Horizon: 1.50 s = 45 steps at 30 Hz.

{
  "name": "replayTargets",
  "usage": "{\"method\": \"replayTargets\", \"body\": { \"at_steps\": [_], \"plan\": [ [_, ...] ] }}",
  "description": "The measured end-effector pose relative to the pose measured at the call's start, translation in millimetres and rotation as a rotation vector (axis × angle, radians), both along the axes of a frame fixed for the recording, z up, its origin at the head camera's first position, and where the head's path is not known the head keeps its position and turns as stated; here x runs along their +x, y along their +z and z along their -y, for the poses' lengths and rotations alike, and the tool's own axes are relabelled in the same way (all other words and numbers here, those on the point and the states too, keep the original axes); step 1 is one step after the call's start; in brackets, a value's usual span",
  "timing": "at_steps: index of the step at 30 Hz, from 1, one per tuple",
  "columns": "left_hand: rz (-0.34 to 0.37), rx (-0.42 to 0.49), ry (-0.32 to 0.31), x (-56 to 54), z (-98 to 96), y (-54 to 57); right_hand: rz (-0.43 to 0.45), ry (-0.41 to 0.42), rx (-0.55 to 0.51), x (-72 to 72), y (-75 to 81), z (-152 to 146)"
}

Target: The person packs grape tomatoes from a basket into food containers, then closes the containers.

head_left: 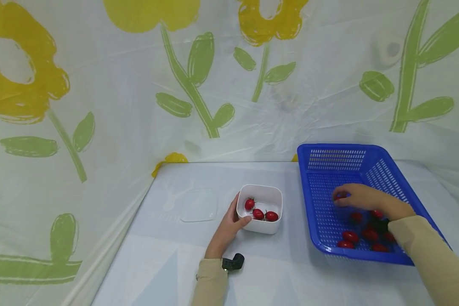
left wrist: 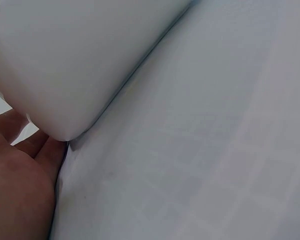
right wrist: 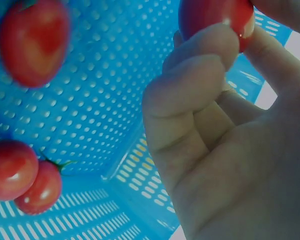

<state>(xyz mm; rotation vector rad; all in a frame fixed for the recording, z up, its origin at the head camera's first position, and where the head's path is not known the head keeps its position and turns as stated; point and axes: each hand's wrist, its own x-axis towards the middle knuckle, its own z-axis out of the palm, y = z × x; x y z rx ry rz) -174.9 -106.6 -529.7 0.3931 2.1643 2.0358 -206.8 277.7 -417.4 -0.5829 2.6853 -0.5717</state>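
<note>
A small white square container (head_left: 263,228) stands on the table with three cherry tomatoes (head_left: 258,213) inside. My left hand (head_left: 227,228) grips its left side, thumb over the front rim and fingers along the outer wall. In the left wrist view, the container's wall (left wrist: 85,55) rises beside the fingers. Over the blue basket (head_left: 310,216), my right hand (head_left: 361,198) pinches a cherry tomato (right wrist: 210,17) between thumb and curled fingers. Several more cherry tomatoes (head_left: 350,236) lie in the near part of the basket, some partly hidden beneath the right forearm.
A clear flat lid (head_left: 199,206) lies on the table left of the white container. The basket has high slotted walls and sits at the right. Behind the white table (head_left: 153,259) hangs a flower-printed sheet (head_left: 130,106).
</note>
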Motion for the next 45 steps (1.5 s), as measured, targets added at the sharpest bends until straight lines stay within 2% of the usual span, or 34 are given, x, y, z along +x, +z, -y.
{"method": "replayTargets", "body": {
  "at_steps": [7, 16, 26, 30, 37, 40, 45],
  "plan": [
    [-0.010, 0.015, -0.006, 1.2, 1.8, 0.2, -0.010, -0.009, -0.089, 4.5, 8.1, 4.6],
    [0.004, 0.024, -0.021, 14.5, 1.1, 23.3, 0.064, -0.036, -0.201, 5.3, 7.8, 6.7],
    [0.029, 0.013, -0.017, 14.3, -1.4, 24.6, 0.074, -0.067, -0.205, 8.8, 10.0, 6.5],
    [0.026, 0.012, -0.022, 13.6, -1.7, 24.1, 0.027, -0.081, -0.198, 14.4, 13.2, 9.4],
    [0.012, -0.006, -0.024, 12.7, -1.0, 24.8, -0.145, -0.037, -0.104, 28.8, 18.5, 18.8],
    [0.010, -0.007, -0.020, 12.3, -1.0, 25.6, -0.173, -0.037, -0.122, 33.5, 20.1, 22.1],
    [0.023, -0.007, -0.019, 13.1, -1.3, 26.2, -0.160, -0.063, -0.178, 40.5, 21.1, 26.3]
  ]
}}
